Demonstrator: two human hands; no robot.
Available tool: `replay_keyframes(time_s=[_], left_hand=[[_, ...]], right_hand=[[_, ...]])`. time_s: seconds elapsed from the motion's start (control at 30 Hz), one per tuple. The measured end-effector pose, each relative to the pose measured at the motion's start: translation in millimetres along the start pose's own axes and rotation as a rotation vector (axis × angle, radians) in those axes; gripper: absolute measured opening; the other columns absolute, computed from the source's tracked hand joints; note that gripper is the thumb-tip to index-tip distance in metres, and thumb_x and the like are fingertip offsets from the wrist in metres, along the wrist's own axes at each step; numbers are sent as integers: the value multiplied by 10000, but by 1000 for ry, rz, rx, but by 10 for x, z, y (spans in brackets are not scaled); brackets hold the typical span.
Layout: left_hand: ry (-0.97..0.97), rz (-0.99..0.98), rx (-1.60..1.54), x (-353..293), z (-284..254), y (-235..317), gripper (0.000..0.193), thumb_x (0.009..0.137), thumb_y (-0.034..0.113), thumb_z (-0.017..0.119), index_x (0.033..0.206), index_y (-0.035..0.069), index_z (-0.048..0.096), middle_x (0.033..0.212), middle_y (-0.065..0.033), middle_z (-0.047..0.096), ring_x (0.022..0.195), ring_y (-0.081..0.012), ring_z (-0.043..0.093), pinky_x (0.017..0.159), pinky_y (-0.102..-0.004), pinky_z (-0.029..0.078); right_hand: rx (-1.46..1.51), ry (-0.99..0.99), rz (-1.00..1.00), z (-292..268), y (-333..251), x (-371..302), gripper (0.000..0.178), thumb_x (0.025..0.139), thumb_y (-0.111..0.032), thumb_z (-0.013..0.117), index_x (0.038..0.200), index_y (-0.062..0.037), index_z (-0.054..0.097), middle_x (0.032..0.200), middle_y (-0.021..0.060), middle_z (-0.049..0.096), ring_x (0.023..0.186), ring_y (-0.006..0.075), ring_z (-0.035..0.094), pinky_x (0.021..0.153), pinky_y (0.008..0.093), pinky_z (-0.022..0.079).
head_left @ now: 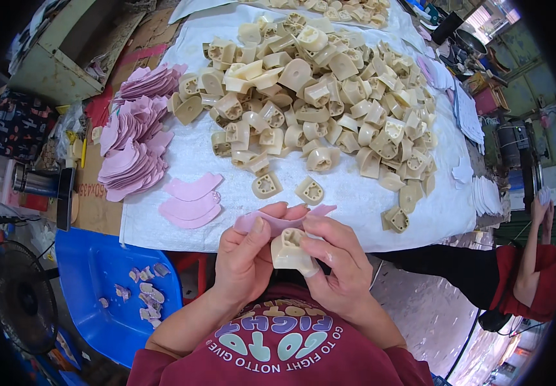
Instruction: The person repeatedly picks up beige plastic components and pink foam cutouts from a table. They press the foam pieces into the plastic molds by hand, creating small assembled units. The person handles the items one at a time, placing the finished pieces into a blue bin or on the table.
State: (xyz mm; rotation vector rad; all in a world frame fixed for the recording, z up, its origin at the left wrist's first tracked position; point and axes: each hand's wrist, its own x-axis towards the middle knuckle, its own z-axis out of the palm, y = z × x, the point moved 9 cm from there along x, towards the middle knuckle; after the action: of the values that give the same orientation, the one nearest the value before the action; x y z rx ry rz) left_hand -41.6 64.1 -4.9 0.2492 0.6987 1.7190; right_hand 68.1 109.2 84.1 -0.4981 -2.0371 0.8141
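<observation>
Close to the table's front edge, my left hand (242, 258) pinches a curved pink piece of thin sheet material (276, 224) between thumb and fingers. My right hand (341, 260) grips a cream shoe heel (289, 255), its hollow, ribbed end turned up; the thumb is against its lower right side. Right fingertips also touch the pink piece's right part, just beyond the heel. Two loose heels (267, 185) stand on the white cloth past my hands. To their left lie a few overlapping pink pieces (191, 209).
A big heap of cream heels (329, 96) covers the white-clothed table (162, 238). Stacked pink pieces (133, 167) lie at its left. Below left sits a blue basin (91, 309) with scraps, beside a black fan (20, 289). Another person (516, 276) is at the right.
</observation>
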Motion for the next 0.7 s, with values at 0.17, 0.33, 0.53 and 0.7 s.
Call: replay_keyframes(time_s=[0.17,0.33,0.53,0.7], left_hand=[[-40,-19,8,-22,57,-2,358,997,184,459,1279,-35,489,1261,-230,557,1168,-272,561,989,-391,466],[-42,-35,8,-45,93,24,365,1001,194,452,1283,-36,487,1268,-229,553,1173,-268,556,992,-387,461],[-18,-34,60,-35,151,29,362,1001,191,458,1276,-41,499,1257,-214,565,1157,-246,564,970,-362,466],[50,115,506,39,32,180,278,963,142,537,1130,-68,610,1134,-187,642,1017,-206,632,896,-322,503]], right_hand=[[-22,-39,-54,-28,-13,18,380,634,98,665,998,-6,635,1041,134,648,978,318,631,829,370,526],[-5,-36,-50,-41,-18,15,373,635,95,676,990,-8,634,1043,136,648,980,320,632,823,371,529],[-82,-20,-75,-53,24,38,356,634,38,733,969,-19,629,995,114,643,930,294,618,791,366,513],[-296,-39,-114,-87,12,102,351,627,-38,747,957,-54,627,941,53,627,852,245,574,749,361,425]])
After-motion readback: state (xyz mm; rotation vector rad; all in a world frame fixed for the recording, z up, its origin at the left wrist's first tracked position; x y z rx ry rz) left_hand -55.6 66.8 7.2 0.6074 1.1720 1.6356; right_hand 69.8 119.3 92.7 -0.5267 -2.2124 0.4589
